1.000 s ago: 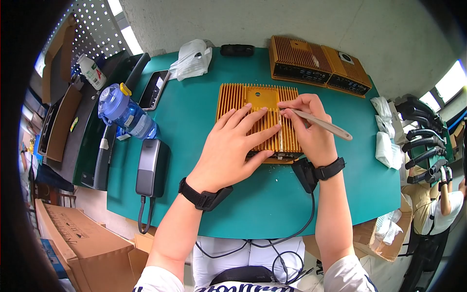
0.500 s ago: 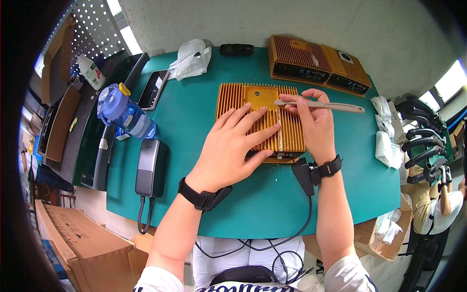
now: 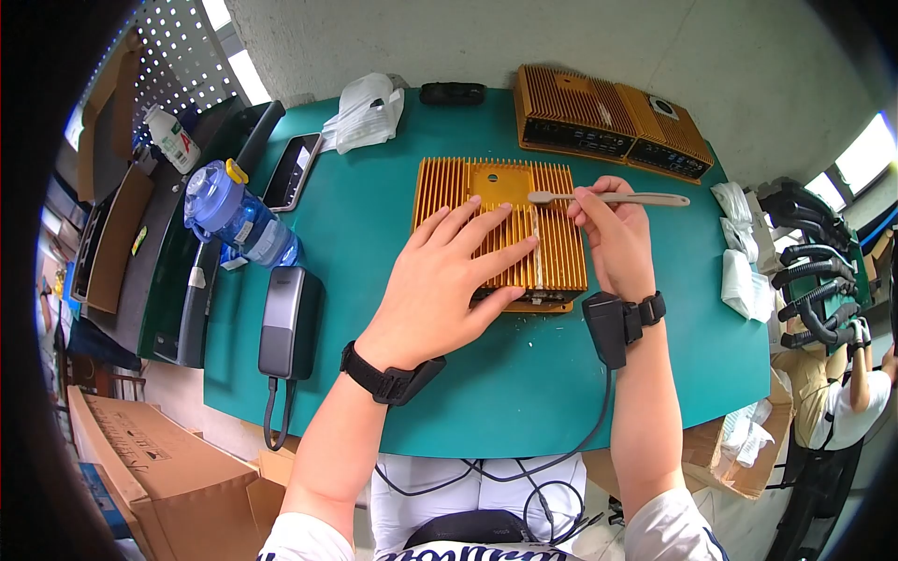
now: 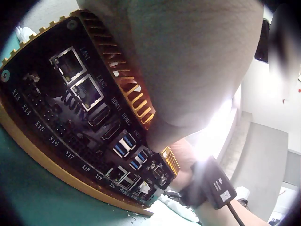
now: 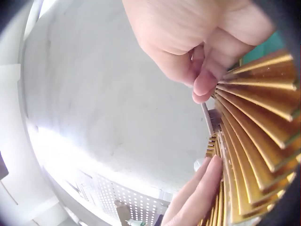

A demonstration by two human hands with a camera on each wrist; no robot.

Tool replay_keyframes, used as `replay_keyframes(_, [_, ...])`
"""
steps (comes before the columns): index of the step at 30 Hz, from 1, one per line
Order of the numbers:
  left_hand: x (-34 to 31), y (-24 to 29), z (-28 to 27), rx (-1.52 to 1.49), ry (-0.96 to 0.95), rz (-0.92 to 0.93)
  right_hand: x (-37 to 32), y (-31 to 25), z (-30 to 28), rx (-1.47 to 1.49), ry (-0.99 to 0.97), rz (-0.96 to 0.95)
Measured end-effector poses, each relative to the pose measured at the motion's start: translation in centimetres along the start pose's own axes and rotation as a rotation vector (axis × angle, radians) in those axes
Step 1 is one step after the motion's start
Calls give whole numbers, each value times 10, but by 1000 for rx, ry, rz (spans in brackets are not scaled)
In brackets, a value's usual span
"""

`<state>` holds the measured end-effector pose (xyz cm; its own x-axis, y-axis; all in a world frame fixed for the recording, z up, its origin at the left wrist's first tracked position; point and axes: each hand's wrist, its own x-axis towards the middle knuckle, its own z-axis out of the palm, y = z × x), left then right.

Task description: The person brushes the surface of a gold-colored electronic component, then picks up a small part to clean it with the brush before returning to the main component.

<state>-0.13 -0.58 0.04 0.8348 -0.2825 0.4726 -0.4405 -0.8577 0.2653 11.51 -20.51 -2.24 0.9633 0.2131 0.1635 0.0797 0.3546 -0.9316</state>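
Observation:
A gold finned metal box (image 3: 552, 252) lies on the green table, its black port panel (image 4: 70, 108) facing the person. My left hand (image 3: 449, 271) rests on its fins with the fingers spread and straight. At the box's right edge my right hand (image 3: 617, 234) pinches a slim beige brush (image 3: 655, 198), held nearly level, its head over the fins beside the flat plate (image 3: 505, 182). A pale streak runs along a fin right of my left fingers. In the right wrist view, my right fingertips (image 5: 204, 87) are pinched together close to the fins.
Two more gold finned boxes (image 3: 575, 117) stand at the back right. Leftward are a blue bottle (image 3: 243, 220), a phone (image 3: 293, 173) and a grey power bank (image 3: 288, 323). White plastic bags (image 3: 367, 112) lie at the back, others at the right edge. Small white crumbs lie before the box.
The right hand has moved a little right and the brush has swung from a slant to nearly level, its head now near the flat plate. The left hand has stayed in place.

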Motion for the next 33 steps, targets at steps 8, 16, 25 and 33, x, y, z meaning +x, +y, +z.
replay_keyframes(8, [0, 0, 0, -2, 0, -1, 0, -1, -5, 155, -28, 69])
replay_keyframes(16, [0, 0, 0, 2, 1, -2, 0, -13, -11, 93, -88, 166])
replay_keyframes(25, [0, 0, 0, 11, -3, -1, -1, -26, -16, 16, -121, 324])
replay_keyframes(33, [0, 1, 0, -1, 0, -1, 0, -23, -17, 28, -78, 337])
